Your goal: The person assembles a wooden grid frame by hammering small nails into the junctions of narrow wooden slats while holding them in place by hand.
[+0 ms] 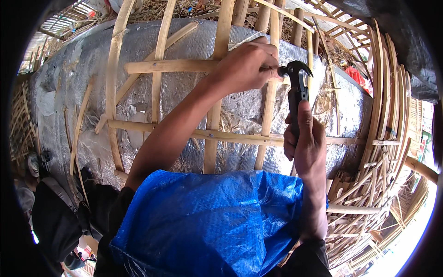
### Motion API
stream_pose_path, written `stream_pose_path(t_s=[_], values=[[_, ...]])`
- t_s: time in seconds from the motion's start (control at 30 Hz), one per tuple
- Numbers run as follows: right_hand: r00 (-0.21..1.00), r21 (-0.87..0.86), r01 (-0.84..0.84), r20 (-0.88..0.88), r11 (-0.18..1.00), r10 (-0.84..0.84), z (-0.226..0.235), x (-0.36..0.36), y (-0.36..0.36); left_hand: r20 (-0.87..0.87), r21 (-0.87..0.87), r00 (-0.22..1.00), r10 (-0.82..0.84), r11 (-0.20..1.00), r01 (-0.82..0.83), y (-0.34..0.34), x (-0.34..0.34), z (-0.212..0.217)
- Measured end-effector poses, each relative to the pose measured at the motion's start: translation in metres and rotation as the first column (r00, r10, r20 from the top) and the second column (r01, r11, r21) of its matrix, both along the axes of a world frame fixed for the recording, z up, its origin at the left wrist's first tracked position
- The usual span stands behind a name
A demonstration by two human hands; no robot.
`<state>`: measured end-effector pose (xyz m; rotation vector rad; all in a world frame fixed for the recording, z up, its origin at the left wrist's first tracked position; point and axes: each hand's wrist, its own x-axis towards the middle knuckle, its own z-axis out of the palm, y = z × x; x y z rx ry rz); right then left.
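Head view: right hand (304, 143) was closed around the handle of a black claw hammer (296, 83), thumb laid up along the grip. Hammer stood upright, head at top, claw pointing right, face turned left toward the left hand. Left hand (244, 64) was pinched shut just beside the hammer face, fingertips pressed on a horizontal bamboo slat (170, 66); whatever it pinched was too small to tell. Slat was part of a bamboo lattice (212, 134) of upright and crosswise strips lying over a rounded form wrapped in silver sheet (138, 101). Straw bits showed between strips and sheet. Blue tarp (207, 221) covered the person's lap, between the forearms at lower centre. Loose bamboo strips (369, 184) were stacked at right, near the right wrist. Dark bag (55, 221) sat lower left, well apart from both hands.
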<state>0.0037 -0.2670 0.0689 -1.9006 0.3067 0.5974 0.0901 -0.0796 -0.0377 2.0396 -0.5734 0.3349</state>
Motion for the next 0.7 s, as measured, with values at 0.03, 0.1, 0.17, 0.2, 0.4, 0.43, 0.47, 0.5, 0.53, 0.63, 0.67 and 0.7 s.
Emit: stream_pose_path(t_s=[0.03, 0.1, 0.17, 0.2, 0.4, 0.43, 0.47, 0.5, 0.53, 0.63, 0.67, 0.7], values=[[1.000, 0.002, 0.000, 0.003, 1.000, 0.000, 0.004, -0.003, 0.002, -0.013, 0.031, 1.000, 0.028, 0.999, -0.028, 0.002, 0.000, 0.001], [0.971, 0.096, 0.086, 0.214, 0.992, -0.105, 0.009, -0.015, 0.002, 0.004, -0.005, 1.000, -0.010, 1.000, 0.010, 0.002, 0.000, -0.001], [0.912, 0.163, 0.051, 0.395, 0.985, -0.112, -0.007, -0.018, 0.000, 0.017, -0.048, 0.999, -0.047, 0.998, 0.048, -0.002, 0.000, -0.007], [0.872, 0.191, 0.021, 0.476, 0.981, -0.111, -0.014, -0.020, 0.001, 0.011, -0.035, 0.999, -0.040, 0.999, 0.040, -0.001, 0.002, -0.006], [0.964, 0.132, 0.097, 0.233, 0.987, -0.125, 0.007, -0.019, 0.011, -0.072, 0.025, 0.997, 0.001, 1.000, 0.000, 0.004, 0.004, -0.003], [0.933, 0.205, 0.076, 0.331, 0.976, -0.142, 0.008, -0.019, 0.012, -0.064, -0.002, 0.997, -0.041, 0.999, 0.041, 0.003, 0.003, -0.002], [0.935, 0.196, 0.079, 0.326, 0.977, -0.141, 0.000, -0.021, 0.012, -0.147, -0.016, 0.988, -0.045, 0.999, 0.043, 0.001, 0.001, -0.001], [0.935, 0.125, 0.081, 0.335, 0.989, -0.118, -0.010, -0.020, 0.014, -0.145, -0.019, 0.988, -0.046, 0.999, 0.044, 0.001, 0.001, -0.001], [0.935, 0.053, 0.083, 0.343, 0.995, -0.096, -0.016, -0.017, 0.015, -0.158, 0.019, 0.987, 0.015, 1.000, -0.012, 0.000, 0.001, -0.002], [0.988, -0.009, 0.146, 0.041, 0.989, -0.146, 0.005, -0.006, 0.017, -0.212, 0.046, 0.971, 0.109, 0.994, -0.102, 0.002, -0.001, 0.003], [0.983, -0.052, 0.079, 0.172, 0.996, -0.069, 0.010, -0.010, 0.010, -0.179, 0.045, 0.982, 0.066, 0.997, -0.059, 0.003, 0.000, 0.002], [0.971, 0.100, 0.133, 0.186, 0.986, -0.150, 0.012, -0.012, 0.008, -0.152, 0.043, 0.988, 0.018, 0.999, -0.012, 0.003, 0.000, 0.000]])
